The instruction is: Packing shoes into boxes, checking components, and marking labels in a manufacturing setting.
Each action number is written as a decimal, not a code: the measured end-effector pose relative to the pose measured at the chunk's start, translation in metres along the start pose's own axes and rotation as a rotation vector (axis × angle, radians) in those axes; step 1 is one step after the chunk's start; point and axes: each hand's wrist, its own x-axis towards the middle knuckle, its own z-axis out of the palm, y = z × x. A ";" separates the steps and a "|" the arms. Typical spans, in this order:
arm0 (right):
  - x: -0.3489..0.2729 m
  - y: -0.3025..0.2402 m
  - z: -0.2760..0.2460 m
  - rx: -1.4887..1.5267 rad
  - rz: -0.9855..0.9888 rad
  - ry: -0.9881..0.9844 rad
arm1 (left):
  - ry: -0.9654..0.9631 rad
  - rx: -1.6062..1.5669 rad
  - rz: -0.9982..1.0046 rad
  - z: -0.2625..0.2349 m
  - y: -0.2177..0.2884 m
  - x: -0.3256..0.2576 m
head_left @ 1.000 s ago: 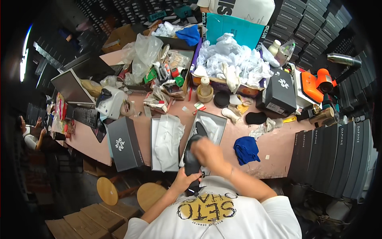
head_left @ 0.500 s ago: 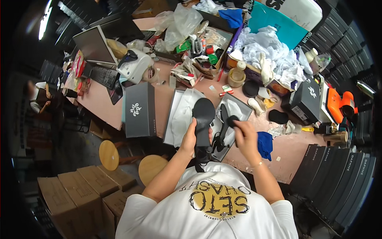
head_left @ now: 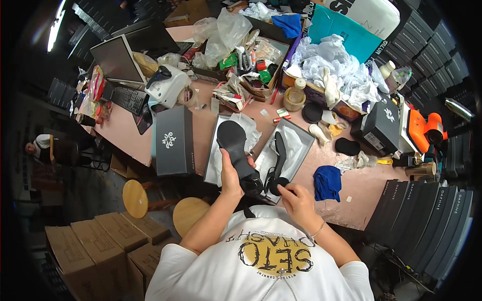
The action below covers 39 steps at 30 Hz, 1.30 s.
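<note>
L hand (head_left: 231,175): closed around blk shoe (head_left: 232,136), thumb along one side, fingertips showing at the opp. side. Shoe orientation: sole toward cam, rounded toe end pointing away from wearer. Shoe position: held above the LH tray (head_left: 209,168), which is lined w/ white tissue.

R hand (head_left: 299,203): fingers bent, gripping round blk pad (head_left: 279,184) at its edge. Pad sits just beside the held shoe's near end; contact btwn the two: cannot tell.

RH tray (head_left: 304,150): grey, contains 2nd blk shoe (head_left: 279,145) and white paper (head_left: 293,143).

Adj. items on pink table (head_left: 346,210): blue cloth (head_left: 327,183) R of RH tray; blk oval pad (head_left: 347,146) beyond cloth; dk grey box (head_left: 174,143) w/ white logo, L of LH tray.
</note>
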 end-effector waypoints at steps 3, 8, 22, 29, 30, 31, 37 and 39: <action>0.038 -0.042 -0.009 0.142 -0.201 0.068 | 0.003 -0.001 -0.064 0.007 -0.004 -0.009; 0.010 0.007 -0.005 0.095 0.009 -0.035 | -0.132 -0.133 -0.153 0.002 0.011 -0.004; 0.000 0.005 -0.038 0.429 0.191 -0.166 | -0.336 0.082 -0.236 -0.005 0.013 -0.004; 0.036 -0.010 0.005 0.290 -0.186 -0.136 | -0.288 0.084 -0.234 -0.008 -0.015 -0.011; 0.039 -0.004 0.012 0.228 -0.212 -0.072 | -0.303 0.099 -0.245 -0.011 -0.019 -0.010; 0.043 0.004 0.018 0.166 -0.230 -0.014 | -0.314 0.111 -0.266 -0.014 -0.025 -0.009; 0.056 0.002 0.023 0.233 -0.111 0.049 | -0.269 0.189 -0.275 -0.015 -0.035 -0.018; 0.041 -0.008 0.015 0.303 -0.164 -0.128 | -0.226 0.281 -0.292 -0.024 -0.029 -0.013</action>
